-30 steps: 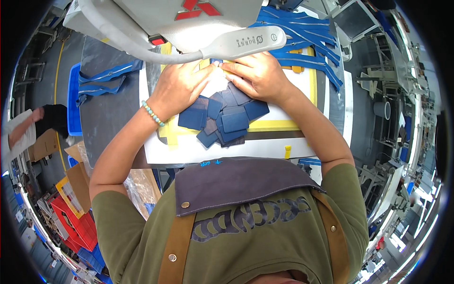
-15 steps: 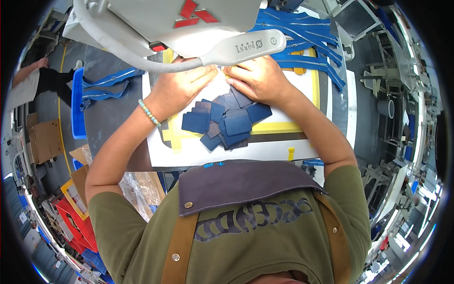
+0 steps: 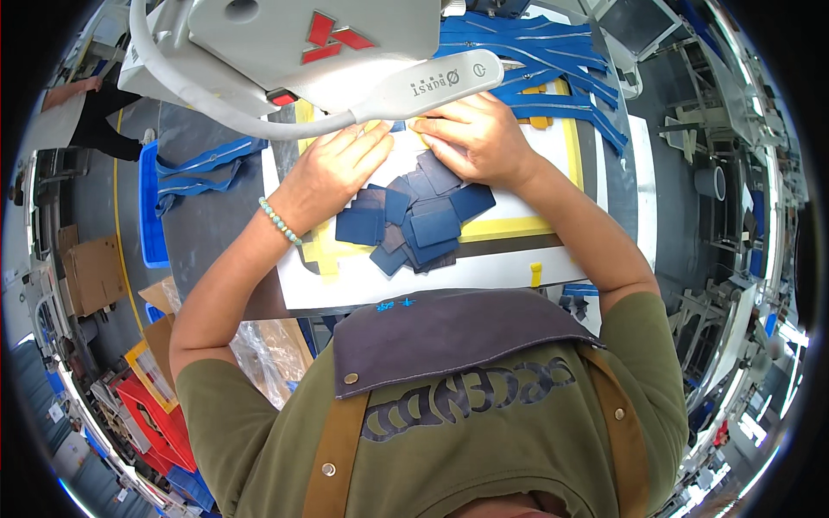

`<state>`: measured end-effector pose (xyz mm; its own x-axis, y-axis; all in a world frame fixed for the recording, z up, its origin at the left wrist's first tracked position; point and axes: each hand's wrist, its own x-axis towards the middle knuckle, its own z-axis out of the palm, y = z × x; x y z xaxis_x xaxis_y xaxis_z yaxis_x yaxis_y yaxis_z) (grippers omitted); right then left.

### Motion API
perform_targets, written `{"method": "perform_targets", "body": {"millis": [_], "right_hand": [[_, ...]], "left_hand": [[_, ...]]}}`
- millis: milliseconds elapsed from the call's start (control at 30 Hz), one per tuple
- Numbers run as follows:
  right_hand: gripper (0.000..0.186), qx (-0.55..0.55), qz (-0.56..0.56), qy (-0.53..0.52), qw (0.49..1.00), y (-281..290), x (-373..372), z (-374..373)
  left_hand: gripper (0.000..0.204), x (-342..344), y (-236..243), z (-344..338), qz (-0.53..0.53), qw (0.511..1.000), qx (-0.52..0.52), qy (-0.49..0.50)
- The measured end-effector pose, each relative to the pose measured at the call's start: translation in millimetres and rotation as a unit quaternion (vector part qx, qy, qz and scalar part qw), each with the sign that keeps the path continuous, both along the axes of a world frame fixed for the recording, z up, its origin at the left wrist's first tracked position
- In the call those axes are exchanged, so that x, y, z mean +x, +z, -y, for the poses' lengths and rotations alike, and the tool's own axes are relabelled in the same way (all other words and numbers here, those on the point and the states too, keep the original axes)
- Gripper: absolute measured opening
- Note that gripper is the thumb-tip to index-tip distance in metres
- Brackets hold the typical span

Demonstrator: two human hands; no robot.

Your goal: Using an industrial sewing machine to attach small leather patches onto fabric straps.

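My left hand (image 3: pixel 338 166), a beaded bracelet at its wrist, lies with fingers stretched out flat on the white work surface under the machine head. Opposite it, my right hand (image 3: pixel 479 138) has its fingers bent and drawn together; what they grip, if anything, is too small to make out. Between the fingertips of both hands shows a small blue piece (image 3: pixel 398 126), partly covered by the lamp. Just below my hands lies a loose pile of dark blue square patches (image 3: pixel 434 228), several overlapping, some with a duller grey-blue side up.
Overhead hang a light grey sewing-machine head (image 3: pixel 259 52) and a white gooseneck lamp (image 3: pixel 432 86). Blue zipper strips (image 3: pixel 527 52) lie at the far right, more zipper strips (image 3: pixel 207 164) at the left by a blue bin (image 3: pixel 152 207). Yellow tape (image 3: pixel 509 228) frames the white surface.
My left hand's fingers have flattened and pulled slightly back, and a small blue piece now shows between the hands. My right hand stays nearly in place. The whole view has shifted a little.
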<state>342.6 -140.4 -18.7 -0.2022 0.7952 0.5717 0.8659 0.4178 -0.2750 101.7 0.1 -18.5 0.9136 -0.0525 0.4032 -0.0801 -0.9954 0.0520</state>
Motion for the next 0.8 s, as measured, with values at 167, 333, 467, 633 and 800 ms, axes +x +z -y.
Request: {"method": "perform_targets", "body": {"millis": [167,333,467,633,800], "right_hand": [[0.020,0.011,0.064,0.003,0.998,5,-1,0],[0.025,-0.015,0.037,0.013,0.999,3,4,2],[0.025,0.002,0.055,0.013,0.998,1,0,2],[0.022,0.047,0.031,-0.009,0.998,3,-1,2],[0.021,0.055,0.035,-0.017,0.998,1,-1,1]], "left_hand": [[0.029,5,4,-1,-0.028,1.000,-0.005,0.009],[0.036,5,3,-4,-0.004,0.999,0.041,0.001],[0.032,3,-3,-3,0.002,1.000,0.015,0.002],[0.024,-1,-5,-2,0.046,0.997,-0.048,0.038],[0.025,-1,-5,-4,0.046,0.998,-0.032,0.027]]}}
